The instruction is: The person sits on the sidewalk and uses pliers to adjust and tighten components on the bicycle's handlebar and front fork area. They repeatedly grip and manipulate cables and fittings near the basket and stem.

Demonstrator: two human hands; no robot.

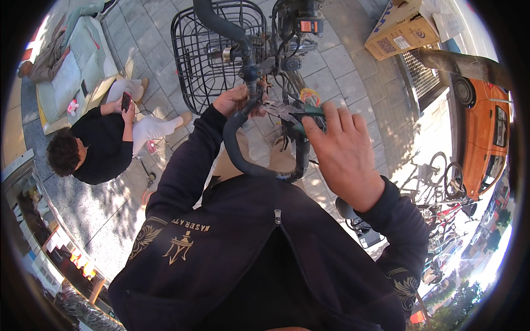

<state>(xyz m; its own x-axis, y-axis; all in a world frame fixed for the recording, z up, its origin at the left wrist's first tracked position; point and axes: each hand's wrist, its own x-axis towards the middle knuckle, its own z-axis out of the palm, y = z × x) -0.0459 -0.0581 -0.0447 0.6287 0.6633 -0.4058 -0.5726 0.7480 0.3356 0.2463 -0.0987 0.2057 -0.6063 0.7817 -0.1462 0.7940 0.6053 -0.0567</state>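
My right hand (345, 149) grips green-handled pliers (281, 110), whose metal jaws point left toward the bicycle's black handlebar (234, 143). My left hand (232, 99) is closed beside the handlebar stem, just left of the jaws; the small part between its fingers is too hidden to name. Cables and wires run around the stem, and a yellow-and-red bundle (310, 96) shows behind the pliers. A black wire basket (199, 49) is mounted at the front of the bicycle, and a switch housing with a red button (308, 26) sits above.
A seated person (105, 149) at left holds a phone, near pale cushions (72, 83) where another person's legs (44, 66) show. A cardboard box (400, 36), tree trunk (464, 67), orange car (480, 149) and parked bicycles (441, 182) are at right.
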